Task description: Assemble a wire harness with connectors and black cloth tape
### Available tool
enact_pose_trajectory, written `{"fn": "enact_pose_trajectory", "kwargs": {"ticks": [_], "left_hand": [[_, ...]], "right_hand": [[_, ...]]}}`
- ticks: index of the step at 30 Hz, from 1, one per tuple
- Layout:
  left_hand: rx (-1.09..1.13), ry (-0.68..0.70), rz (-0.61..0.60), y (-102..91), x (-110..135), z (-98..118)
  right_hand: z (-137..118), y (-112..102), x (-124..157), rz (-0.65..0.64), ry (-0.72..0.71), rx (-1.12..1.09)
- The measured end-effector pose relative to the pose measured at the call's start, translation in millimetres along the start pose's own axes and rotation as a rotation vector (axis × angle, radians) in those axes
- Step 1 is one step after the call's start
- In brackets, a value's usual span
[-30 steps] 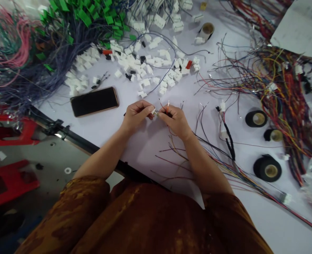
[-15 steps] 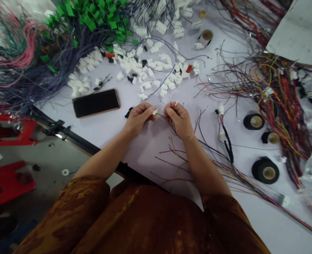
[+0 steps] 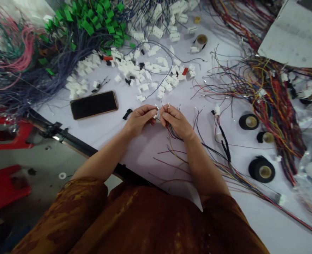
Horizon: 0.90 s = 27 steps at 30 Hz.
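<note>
My left hand (image 3: 139, 119) pinches a small white connector (image 3: 155, 114) over the white table (image 3: 105, 127). Right beside it, my right hand (image 3: 176, 121) is closed on several thin wires (image 3: 172, 135) whose metal-tipped ends stick up past its fingers. The two hands almost touch at the fingertips. The wires trail from my right hand toward my body and off to the right across the table.
A black phone (image 3: 94, 104) lies left of my hands. Loose white connectors (image 3: 145, 68) are scattered beyond them, with green-tagged wire bundles (image 3: 87, 21) behind. Tangled coloured wires (image 3: 272, 91) and three black tape rolls (image 3: 262, 169) sit to the right. A red stool (image 3: 5, 187) stands on the floor.
The hands parted slightly half a second ago and have come together again, the right hand bringing wire ends back to the connector. The view shifted a little.
</note>
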<state>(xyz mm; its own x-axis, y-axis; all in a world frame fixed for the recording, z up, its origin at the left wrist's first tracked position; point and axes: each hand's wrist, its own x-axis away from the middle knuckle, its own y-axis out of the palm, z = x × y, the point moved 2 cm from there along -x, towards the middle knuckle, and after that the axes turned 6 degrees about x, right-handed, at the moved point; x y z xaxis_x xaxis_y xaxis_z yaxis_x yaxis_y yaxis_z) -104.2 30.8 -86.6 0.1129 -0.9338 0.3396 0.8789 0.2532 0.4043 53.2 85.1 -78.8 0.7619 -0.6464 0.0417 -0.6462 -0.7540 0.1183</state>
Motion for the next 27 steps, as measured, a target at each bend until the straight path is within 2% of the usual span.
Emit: {"fn": "enact_pose_trajectory", "kwargs": {"ticks": [5, 11, 18, 25, 27], "left_hand": [[0.022, 0.020, -0.013, -1.0, -0.6, -0.9], [0.010, 0.021, 0.008, -3.3, -0.5, 0.3], [-0.005, 0.022, 0.021, -0.9, -1.0, 2.2], [-0.036, -0.037, 0.022, 1.8, 0.1, 2.6], [-0.040, -0.044, 0.027, 0.5, 0.2, 2.2]], "right_hand": [[-2.7, 0.9, -0.5, -0.050, 0.009, 0.005], [0.3, -2.4, -0.2, -0.012, 0.013, -0.028], [-0.8, -1.5, -0.9, -0.080, 0.016, -0.010], [-3.2, -0.1, -0.1, -0.161, 0.051, -0.012], [-3.3, -0.4, 0.0, -0.147, 0.056, -0.026]]}}
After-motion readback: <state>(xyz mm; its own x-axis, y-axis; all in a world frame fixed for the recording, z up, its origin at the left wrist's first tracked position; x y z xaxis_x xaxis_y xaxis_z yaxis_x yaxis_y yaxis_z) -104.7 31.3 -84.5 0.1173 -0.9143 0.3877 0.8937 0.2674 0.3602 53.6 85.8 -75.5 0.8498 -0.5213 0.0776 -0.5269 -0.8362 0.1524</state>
